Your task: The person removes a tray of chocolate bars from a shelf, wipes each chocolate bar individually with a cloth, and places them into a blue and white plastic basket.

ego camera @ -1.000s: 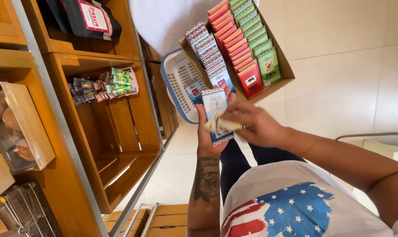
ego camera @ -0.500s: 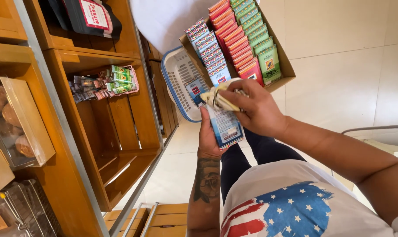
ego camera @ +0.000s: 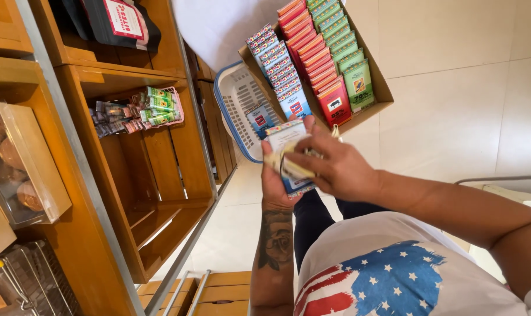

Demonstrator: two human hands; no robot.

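Pale tiled floor (ego camera: 452, 117) beside wooden shelves (ego camera: 160, 169), both hands (ego camera: 312, 167) closed around one blue-edged bar packet (ego camera: 289, 143).

Packet (ego camera: 287, 153) mostly hidden under right hand (ego camera: 335, 169), left hand (ego camera: 275, 186) palm covered by it, cardboard box (ego camera: 376, 88) top cut by frame edge, basket (ego camera: 233, 99) partly behind box, black bag (ego camera: 116, 23) cropped at top

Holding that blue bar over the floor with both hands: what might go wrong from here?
1. The blue bar rests upright in the left hand above bare tile floor; a loose hold may let it fall.
2. The right hand works a pale strip around it; hard pressure might crease the wrapper.
3. The open cardboard box of bars sits just beyond and may get knocked.
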